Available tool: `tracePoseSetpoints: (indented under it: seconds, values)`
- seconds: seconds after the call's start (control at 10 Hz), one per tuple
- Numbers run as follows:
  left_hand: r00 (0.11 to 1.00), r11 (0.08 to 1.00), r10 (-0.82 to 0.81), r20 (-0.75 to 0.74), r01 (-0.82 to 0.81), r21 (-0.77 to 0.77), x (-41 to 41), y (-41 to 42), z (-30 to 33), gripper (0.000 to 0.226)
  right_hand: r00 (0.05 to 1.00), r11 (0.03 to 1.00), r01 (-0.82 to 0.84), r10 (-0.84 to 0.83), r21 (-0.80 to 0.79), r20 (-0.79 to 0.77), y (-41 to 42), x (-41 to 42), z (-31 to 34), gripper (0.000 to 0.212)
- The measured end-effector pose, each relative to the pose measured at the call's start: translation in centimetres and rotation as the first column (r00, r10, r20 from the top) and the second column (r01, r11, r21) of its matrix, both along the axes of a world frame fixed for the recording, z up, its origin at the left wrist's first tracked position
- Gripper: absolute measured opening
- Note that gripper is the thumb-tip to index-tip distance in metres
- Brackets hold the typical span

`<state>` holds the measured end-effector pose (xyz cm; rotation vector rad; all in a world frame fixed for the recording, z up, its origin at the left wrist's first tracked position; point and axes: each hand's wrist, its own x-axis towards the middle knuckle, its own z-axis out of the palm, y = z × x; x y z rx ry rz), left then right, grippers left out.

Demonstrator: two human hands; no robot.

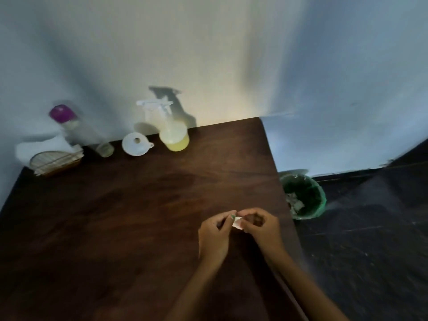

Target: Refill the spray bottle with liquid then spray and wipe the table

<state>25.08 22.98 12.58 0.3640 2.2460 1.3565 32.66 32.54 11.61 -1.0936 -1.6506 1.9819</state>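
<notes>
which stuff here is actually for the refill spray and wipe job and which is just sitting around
For the job: spray bottle, funnel, purple-capped refill bottle, small white wad between both hands, table.

Just there: napkin holder, green bin on the floor.

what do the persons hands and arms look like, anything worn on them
Both forearms are bare as far as the frame shows: no sleeves, watch or bracelet in view. The left hand has green polish on at least one fingernail. The right hand shows no ring or glove that I can make out, though the picture is dim and blurred. No markings visible.
</notes>
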Motion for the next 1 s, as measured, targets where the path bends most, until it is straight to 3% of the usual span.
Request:
tracePoseSetpoints:
  seconds: [0.2, 0.3, 0.4, 0.6, 0.7, 0.9, 1.0]
  values:
    - [0.962, 0.982, -0.184, 0.199, 0.189, -0.003, 2.6, 9.0, -2.2, 0.020, 0.951, 0.934, 0.306, -0.310, -0.187, 0.008, 7.2, 4.3, -1.8, 0.011]
    - [0.948, 0.970, -0.238, 0.210, 0.245, -0.005, 3.6, 13.6, -2.6, 0.017, 0.931, 0.904, 0.348, -0.363, -0.248, -0.018, 10.3, 6.4, -2.6, 0.020]
    - [0.940, 0.967, -0.237, 0.245, 0.252, -0.030, 4.2, 18.3, -3.2, 0.012, 0.937, 0.920, 0.336, -0.347, -0.201, -0.024, 13.5, 7.9, -3.6, 0.036]
    - [0.888, 0.913, -0.346, 0.303, 0.393, -0.109, 5.2, 26.2, -6.2, 0.010, 0.904, 0.905, 0.405, -0.418, 0.132, 0.092, 20.2, 9.0, -7.1, 0.027]
    - [0.846, 0.854, -0.435, 0.308, 0.497, -0.157, 5.3, 29.0, -8.1, 0.012, 0.881, 0.895, 0.391, -0.431, 0.215, 0.195, 23.6, 8.9, -9.6, 0.018]
    - [0.802, 0.716, -0.584, 0.125, 0.581, -0.387, 2.8, 33.3, -12.1, 0.016, 0.781, 0.890, 0.296, -0.435, 0.348, 0.448, 29.6, 7.3, -15.7, 0.016]
    - [0.757, 0.632, -0.639, 0.141, 0.620, -0.464, 1.6, 34.1, -13.6, 0.022, 0.725, 0.924, 0.215, -0.367, 0.315, 0.583, 31.3, 6.5, -18.8, 0.025]
